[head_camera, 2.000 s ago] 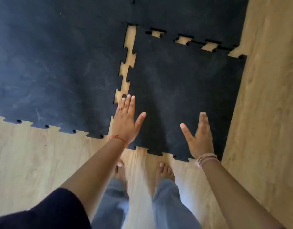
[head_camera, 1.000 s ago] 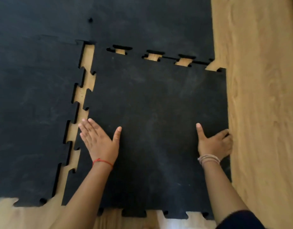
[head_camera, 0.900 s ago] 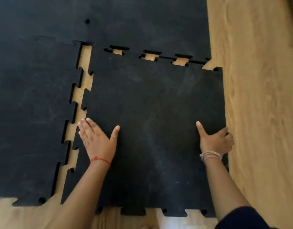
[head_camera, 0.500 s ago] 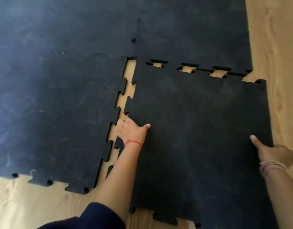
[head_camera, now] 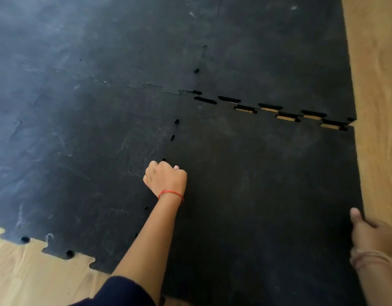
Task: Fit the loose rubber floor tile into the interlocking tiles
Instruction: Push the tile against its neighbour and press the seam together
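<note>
1. The loose tile lies flat on the wooden floor, in the right front corner of the black laid tiles.
2. Its left edge sits tight against the neighbouring tile; only a few small dark holes show along that seam, and no wood shows there.
3. Its far edge is not fully home: a row of dark slots runs along that joint, and thin slivers of wood show in the ones toward the right.
4. The left hand is clenched into a fist, its grip holding nothing, and it rests knuckles-down on the left seam.
5. A red thread circles the left wrist, and a dark sleeve covers the upper arm.
6. The right hand grips the loose tile's right edge near its front corner, thumb on top and fingers curled around the side.
7. Pale bands sit on the right wrist.
8. The laid tiles' front edge shows open tabs against the floor.
</note>
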Demonstrator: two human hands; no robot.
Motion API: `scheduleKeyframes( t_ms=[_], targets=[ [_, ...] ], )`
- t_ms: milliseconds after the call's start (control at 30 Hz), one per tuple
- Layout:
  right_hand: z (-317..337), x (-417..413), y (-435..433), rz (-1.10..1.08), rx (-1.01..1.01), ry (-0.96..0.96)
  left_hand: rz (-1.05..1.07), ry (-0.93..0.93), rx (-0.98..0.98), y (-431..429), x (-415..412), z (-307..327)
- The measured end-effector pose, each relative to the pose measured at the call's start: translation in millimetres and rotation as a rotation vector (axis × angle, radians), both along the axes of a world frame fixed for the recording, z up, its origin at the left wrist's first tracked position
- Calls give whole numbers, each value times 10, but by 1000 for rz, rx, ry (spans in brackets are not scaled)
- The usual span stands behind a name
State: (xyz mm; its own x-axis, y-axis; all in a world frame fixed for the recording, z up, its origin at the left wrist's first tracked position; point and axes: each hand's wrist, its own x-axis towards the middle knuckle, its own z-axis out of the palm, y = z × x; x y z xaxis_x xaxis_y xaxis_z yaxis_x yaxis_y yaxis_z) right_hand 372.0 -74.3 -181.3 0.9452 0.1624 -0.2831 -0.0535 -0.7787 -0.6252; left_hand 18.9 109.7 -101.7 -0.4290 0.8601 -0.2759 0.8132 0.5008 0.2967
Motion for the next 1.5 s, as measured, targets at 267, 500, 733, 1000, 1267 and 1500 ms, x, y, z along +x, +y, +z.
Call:
scheduleKeyframes(
  t_ms=[267, 500, 733, 1000, 1267, 1500],
  targets=[
    [607, -1004, 1157, 1037, -21, -624, -216, -246, 130, -262, -309, -153],
    [646, -2649, 2205, 2191, 258, -733, 162, -59, 128, -1222, -388, -354],
    [267, -2824, 2245, 2268, 240, -715, 137, 81, 213, -1324, -212, -577],
    [233, -2637, 2202, 2300, 96, -712, 37, 123, 191, -1445, -122, -666],
    [203, -2651, 2218, 2226, 63, -677, 296, 159, 77, -1928, -199, -737],
    [215, -2669, 2251, 2173, 0, -681, 272, 181, 61, -1843, -257, -752]
  ],
)
